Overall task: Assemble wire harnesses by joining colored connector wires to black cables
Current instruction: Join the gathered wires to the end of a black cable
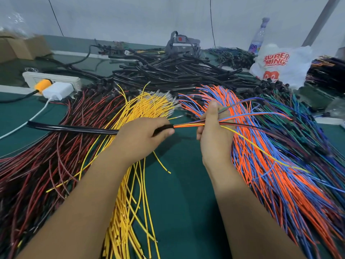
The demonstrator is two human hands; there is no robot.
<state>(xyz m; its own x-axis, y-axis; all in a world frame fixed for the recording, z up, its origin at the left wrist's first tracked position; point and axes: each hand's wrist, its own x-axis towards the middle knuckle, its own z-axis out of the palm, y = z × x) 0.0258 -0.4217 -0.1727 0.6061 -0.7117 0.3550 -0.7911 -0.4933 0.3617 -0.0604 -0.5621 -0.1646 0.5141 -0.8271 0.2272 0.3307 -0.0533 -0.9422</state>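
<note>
A pale, plain wall [130,17] fills the top of the frame, lit evenly and softly. Two thin dark cords [55,15] hang down it, one at upper left and one right of centre. A grey metal post [321,21] slants across the upper right corner. Below the wall, a dark green tabletop [183,193] spreads across the rest of the frame to its lower edge.

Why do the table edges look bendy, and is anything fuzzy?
Head view: the wide-angle lens bows the green table and its far edge. The hands are sharp, but the bottle and cardboard boxes at the back look soft. Light is even; a faint shadow lies under the left hand.
</note>
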